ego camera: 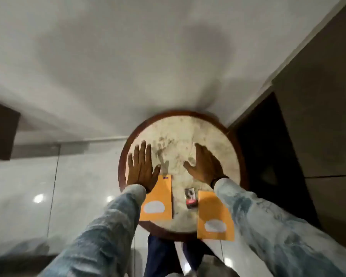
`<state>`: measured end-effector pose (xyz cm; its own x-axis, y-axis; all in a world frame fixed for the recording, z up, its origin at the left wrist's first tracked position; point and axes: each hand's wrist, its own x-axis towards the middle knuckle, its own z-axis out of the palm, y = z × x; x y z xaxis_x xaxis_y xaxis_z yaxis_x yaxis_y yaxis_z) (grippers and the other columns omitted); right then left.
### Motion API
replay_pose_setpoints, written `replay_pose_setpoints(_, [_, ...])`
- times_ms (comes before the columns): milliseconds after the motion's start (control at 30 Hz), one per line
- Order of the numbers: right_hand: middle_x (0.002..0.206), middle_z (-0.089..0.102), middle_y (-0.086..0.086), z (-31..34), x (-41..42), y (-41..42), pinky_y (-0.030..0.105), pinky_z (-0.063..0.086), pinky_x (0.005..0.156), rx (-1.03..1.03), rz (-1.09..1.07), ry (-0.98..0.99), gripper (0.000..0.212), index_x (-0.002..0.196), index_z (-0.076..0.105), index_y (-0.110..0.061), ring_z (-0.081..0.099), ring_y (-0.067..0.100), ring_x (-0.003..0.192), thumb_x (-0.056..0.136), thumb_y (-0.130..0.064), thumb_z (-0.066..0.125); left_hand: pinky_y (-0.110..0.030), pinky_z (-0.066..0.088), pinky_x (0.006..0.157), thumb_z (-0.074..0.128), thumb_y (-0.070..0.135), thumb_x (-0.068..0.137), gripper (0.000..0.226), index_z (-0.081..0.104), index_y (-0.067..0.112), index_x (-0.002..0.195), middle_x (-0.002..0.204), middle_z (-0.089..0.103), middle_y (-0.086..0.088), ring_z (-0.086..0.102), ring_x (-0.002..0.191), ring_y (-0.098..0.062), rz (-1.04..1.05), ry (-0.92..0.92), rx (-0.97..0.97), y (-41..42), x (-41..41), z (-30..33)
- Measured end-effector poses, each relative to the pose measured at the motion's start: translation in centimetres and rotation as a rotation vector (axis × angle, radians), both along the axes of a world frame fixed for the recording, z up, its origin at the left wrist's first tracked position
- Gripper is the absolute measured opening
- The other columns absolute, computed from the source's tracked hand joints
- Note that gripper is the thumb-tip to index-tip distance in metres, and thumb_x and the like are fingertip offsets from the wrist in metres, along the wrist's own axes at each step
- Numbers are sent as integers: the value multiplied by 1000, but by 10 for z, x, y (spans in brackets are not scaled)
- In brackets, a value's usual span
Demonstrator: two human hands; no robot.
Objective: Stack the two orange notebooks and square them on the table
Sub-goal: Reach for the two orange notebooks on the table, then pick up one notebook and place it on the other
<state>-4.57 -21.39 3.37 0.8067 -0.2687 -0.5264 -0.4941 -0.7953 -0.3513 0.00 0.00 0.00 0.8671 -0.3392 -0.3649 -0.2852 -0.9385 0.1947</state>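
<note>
Item 1: round desk (188, 124), pale mottled top inside a dark wooden rim, seen from my head view looking straight down.

Item 2: left orange notebook (158, 198), flat on the desk near its left edge, white cloud-shaped label toward me. Its left margin is hidden under my left sleeve (108, 222).

Item 3: right orange notebook (214, 216), flat, same label, its near end hanging over the desk rim. The two notebooks lie well apart, not stacked.

Item 4: small dark box (191, 197), between the notebooks, just beside the right one; its print is too blurred to read.

Item 5: left hand (141, 166), palm down on the desk just beyond the left notebook, fingers (142, 150) spread wide, holding nothing.

Item 6: right hand (205, 164), palm down beyond the right notebook, fingers together, thumb out, holding nothing. A dark band sits at the wrist, above the right sleeve (254, 208).
</note>
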Motion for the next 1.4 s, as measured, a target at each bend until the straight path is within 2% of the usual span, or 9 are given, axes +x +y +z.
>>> replay_pose_setpoints(133, [145,53,18,-81,-39,50,44,49,106,271,-112,347,75,149,39,-6,51,38,137,90,-43,67,-51,22,126,47,40,101,72,19,8,160,168,21,-15,23,155,-36,316,208,9,23,-51,-69])
replay_pose_setpoints(267, [105,53,13,-131,-59,90,40,45,82,333,-183,434,41,103,47,-8,59,34,110,87,-35,72,-55,32,122,53,38,100,71,24,9,157,160,31,-17,33,148,-40,584,353,-40,35,-81,-111])
replay_pose_setpoints(500, [120,68,13,-150,-53,112,45,56,93,266,-467,318,51,118,58,-11,66,36,113,78,-36,80,-57,43,112,72,36,85,51,57,14,128,134,58,-13,56,124,-43,1025,493,-159,33,-51,-128])
replay_pose_setpoints(633, [101,73,9,-153,-19,99,43,59,81,340,-622,223,46,103,59,-14,71,32,95,76,-40,85,-55,54,99,61,21,95,16,57,21,110,119,63,-11,62,112,-37,1036,549,-531,14,-4,-111])
replay_pose_setpoints(800, [110,71,12,-158,64,56,41,58,83,331,-738,50,48,107,68,-13,69,33,101,74,-45,85,-52,55,97,60,17,99,24,52,13,121,124,63,-13,63,112,-34,904,483,-760,-31,83,-109])
replay_pose_setpoints(933, [113,71,13,-166,115,12,48,59,85,247,-750,-89,50,106,67,-8,69,34,102,74,-42,86,-35,50,79,66,23,94,10,63,16,100,99,66,-1,62,90,-25,793,337,-694,-64,140,-124])
replay_pose_setpoints(1033, [112,69,12,-173,131,-6,42,57,79,186,-713,-93,51,105,65,-7,67,34,100,75,-42,85,-30,45,66,67,28,91,24,70,4,90,88,70,-7,65,83,-31,704,255,-545,-83,153,-137])
replay_pose_setpoints(1200, [116,70,10,-166,101,-14,44,57,86,165,-698,-89,47,118,64,-13,67,34,108,79,-35,79,-51,50,103,69,30,92,53,54,5,136,137,52,-17,52,125,-39,664,174,-325,-93,123,-137])
replay_pose_setpoints(1400, [116,69,8,-132,-40,-17,46,54,91,18,-729,34,46,120,59,-16,64,34,112,80,-32,74,-44,52,91,63,15,94,27,62,3,119,122,59,-18,61,110,-38,539,359,-397,-110,-28,-110])
